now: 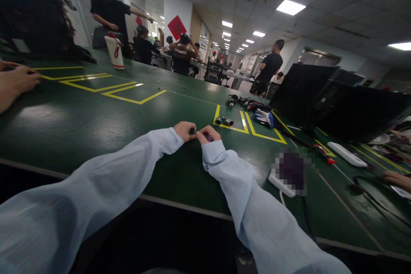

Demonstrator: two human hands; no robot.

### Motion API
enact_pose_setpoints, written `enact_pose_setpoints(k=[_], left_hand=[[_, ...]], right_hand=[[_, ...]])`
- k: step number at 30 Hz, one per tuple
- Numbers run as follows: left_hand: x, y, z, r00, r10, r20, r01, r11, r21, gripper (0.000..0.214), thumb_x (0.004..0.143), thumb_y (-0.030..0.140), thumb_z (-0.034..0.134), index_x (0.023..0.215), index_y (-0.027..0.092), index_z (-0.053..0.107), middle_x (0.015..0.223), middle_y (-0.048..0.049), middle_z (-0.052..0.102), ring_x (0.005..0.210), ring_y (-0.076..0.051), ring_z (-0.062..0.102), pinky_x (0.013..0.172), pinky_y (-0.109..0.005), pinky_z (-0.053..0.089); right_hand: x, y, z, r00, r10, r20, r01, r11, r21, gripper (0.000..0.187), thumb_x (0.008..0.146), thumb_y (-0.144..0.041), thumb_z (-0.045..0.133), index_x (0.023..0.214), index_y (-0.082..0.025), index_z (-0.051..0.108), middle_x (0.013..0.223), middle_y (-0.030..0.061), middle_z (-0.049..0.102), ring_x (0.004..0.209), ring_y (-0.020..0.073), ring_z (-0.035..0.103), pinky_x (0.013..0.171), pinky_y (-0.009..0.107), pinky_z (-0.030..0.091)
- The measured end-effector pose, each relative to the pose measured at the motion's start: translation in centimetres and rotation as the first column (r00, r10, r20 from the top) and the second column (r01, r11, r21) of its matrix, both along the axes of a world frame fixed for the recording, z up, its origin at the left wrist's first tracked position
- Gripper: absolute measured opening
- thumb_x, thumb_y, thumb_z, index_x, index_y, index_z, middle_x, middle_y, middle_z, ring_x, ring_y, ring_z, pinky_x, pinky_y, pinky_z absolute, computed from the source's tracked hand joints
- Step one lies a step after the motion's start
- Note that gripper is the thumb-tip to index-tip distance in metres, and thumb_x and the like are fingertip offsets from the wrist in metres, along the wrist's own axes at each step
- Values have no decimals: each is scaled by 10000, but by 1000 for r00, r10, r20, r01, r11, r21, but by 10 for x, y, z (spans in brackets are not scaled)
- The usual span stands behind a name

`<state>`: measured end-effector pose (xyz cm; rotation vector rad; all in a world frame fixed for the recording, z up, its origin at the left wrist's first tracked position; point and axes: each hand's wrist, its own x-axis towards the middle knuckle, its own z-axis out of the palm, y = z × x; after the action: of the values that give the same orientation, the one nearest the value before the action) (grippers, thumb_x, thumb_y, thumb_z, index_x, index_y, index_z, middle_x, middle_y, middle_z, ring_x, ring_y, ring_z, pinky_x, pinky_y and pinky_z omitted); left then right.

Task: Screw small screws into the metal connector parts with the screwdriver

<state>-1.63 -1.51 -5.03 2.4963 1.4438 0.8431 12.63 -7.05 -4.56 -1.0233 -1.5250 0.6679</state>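
Just above the green table, my two hands meet in front of me. My left hand [182, 130] is closed around a small round metal fitting [192, 131], its dark, hollow end turned toward me. The fingertips of my right hand [209, 133] are pinched together at the fitting's right side; what they grip there is too small to name. A bit of purple [210, 139] shows under the right fingers. Beyond my right hand, two similar metal fittings [228, 122] lie inside a yellow taped square.
The green table [154, 115] has several yellow tape outlines. Cables [245, 102], a glove [263, 117], a white power strip [346, 154] and black monitors [362, 111] are at right. A paper cup [114, 52] stands far left. Other people's hands rest at both sides.
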Motion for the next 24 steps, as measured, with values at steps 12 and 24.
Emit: enact_pose_setpoints(k=[12,24], left_hand=[[2,0,-2,995,-51,82,47,998,48,128,582,265,595,541,169,521,525,23,527,526,-117,481,501,-216,342],[2,-4,0,980,-110,163,102,993,57,186,599,310,596,545,158,503,504,33,507,495,-96,458,466,-195,327]], right_hand=[[14,18,7,875,75,-479,-327,820,-470,210,644,-151,577,469,-183,464,368,-25,561,347,108,503,428,240,428],[8,6,6,899,109,-425,-238,935,-264,141,609,-235,599,507,-197,510,414,-46,565,428,105,504,478,224,425]])
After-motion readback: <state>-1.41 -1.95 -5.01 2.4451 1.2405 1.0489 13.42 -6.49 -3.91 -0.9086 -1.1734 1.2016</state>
